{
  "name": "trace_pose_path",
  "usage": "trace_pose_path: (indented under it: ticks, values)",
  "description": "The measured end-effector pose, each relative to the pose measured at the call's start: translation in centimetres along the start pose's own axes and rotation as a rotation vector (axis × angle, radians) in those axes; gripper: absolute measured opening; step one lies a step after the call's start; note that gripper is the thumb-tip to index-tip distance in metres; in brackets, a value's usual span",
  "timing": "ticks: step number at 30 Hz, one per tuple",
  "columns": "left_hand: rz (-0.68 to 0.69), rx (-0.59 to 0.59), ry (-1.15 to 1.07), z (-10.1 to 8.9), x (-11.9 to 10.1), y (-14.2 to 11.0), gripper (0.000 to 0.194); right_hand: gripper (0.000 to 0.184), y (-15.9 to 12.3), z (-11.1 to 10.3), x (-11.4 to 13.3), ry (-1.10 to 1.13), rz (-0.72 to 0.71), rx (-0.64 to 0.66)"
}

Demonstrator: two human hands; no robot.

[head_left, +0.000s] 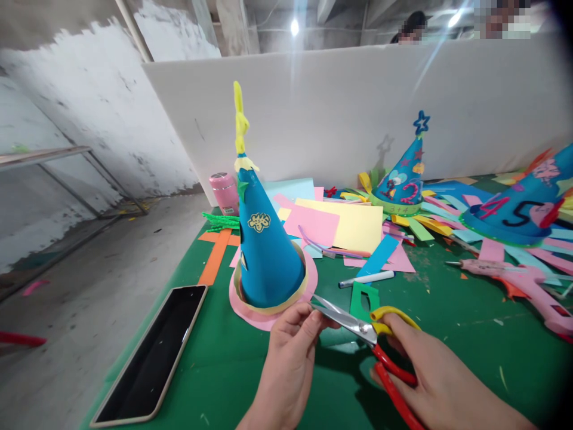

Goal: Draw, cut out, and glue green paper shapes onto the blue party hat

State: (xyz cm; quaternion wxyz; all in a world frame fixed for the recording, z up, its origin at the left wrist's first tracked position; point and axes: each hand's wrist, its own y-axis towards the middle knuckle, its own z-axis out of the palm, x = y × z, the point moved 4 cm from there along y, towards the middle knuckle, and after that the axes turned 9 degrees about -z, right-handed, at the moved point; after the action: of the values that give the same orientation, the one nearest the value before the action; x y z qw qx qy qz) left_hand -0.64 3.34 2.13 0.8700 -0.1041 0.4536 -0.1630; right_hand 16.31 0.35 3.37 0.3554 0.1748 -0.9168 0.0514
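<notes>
My right hand point(441, 382) grips a pair of scissors point(358, 328) with red and yellow handles, blades pointing left. My left hand point(290, 352) pinches the pink paper brim point(308, 278) of a blue cone hat point(264, 245) right at the blade tips. The hat stands upright on the green table point(233, 370) and has a yellow twisted top and a yellow sticker. A green paper cut-out point(363, 301) lies just behind the scissors.
A phone point(152, 352) lies at the table's left edge. Coloured paper sheets point(340, 227), a white marker point(366, 278), a pink glue gun point(519, 278), two more blue cone hats point(405, 179) point(523, 206), a pink bottle point(224, 194) and a white board behind.
</notes>
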Motion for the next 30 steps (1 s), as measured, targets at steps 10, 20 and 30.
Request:
trace_pose_path:
  ticks: [10,20,30]
  values:
    - [-0.003,0.007,0.055,0.2,0.0,0.0,0.006,0.015,-0.4,0.4,-0.6,0.005,-0.023,-0.081]
    - [-0.007,0.039,0.120,0.4,0.0,-0.2,0.004,0.015,-1.2,0.2,-1.2,-0.038,-0.018,-0.060]
    - [-0.005,0.081,0.245,0.7,0.2,-0.4,0.007,0.015,-1.8,-0.3,-1.1,0.022,0.042,0.007]
